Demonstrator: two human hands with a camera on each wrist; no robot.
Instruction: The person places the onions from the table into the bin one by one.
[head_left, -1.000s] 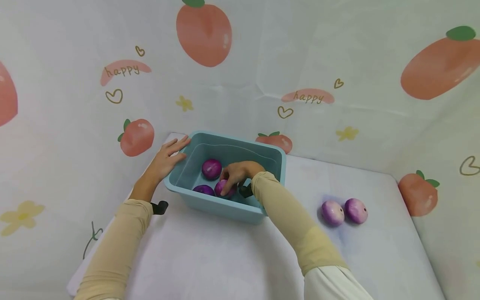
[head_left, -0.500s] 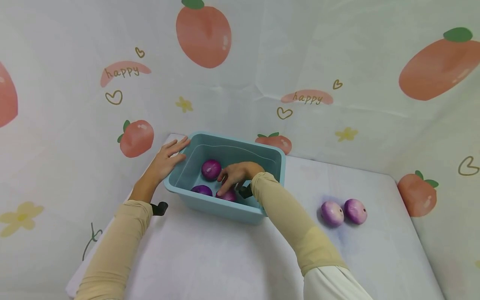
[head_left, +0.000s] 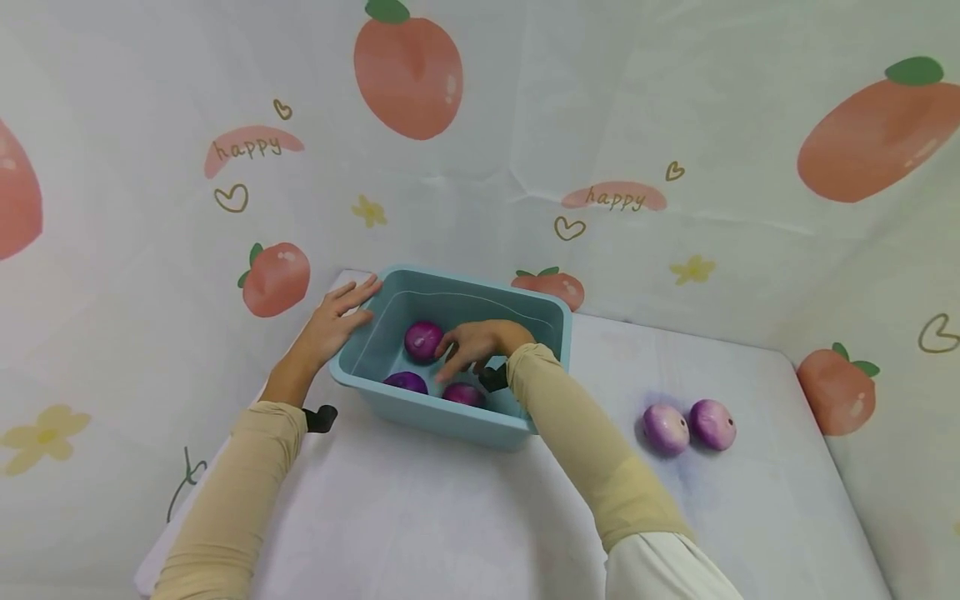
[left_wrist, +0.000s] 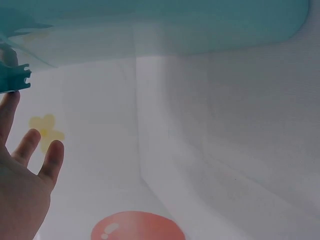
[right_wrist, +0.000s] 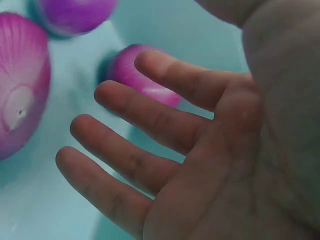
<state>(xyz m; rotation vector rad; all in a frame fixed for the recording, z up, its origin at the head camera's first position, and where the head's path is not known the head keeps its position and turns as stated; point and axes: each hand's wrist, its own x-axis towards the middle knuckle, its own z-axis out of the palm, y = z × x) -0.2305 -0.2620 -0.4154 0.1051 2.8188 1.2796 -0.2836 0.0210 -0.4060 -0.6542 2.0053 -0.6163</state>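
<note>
A light blue plastic bin (head_left: 442,419) stands on the table with three purple onions inside. One onion (head_left: 423,341) lies toward the back, a second onion (head_left: 406,382) at the front left, and a third onion (head_left: 464,394) against the front wall. My right hand (head_left: 480,340) is inside the bin above them, its fingers extended and holding nothing; in the right wrist view the fingers (right_wrist: 135,122) spread apart, with onions beyond them. My left hand (head_left: 335,323) rests at the bin's left rim with fingers straight.
Two paler purple onions, a left one (head_left: 666,429) and a right one (head_left: 712,424), lie side by side on the white table (head_left: 420,517) right of the bin. A fruit-printed cloth (head_left: 480,183) hangs behind and at the sides.
My right hand has let go of the onion it held and lifted slightly off it. That onion now sits nearer the front wall. My left hand has stayed at the rim.
</note>
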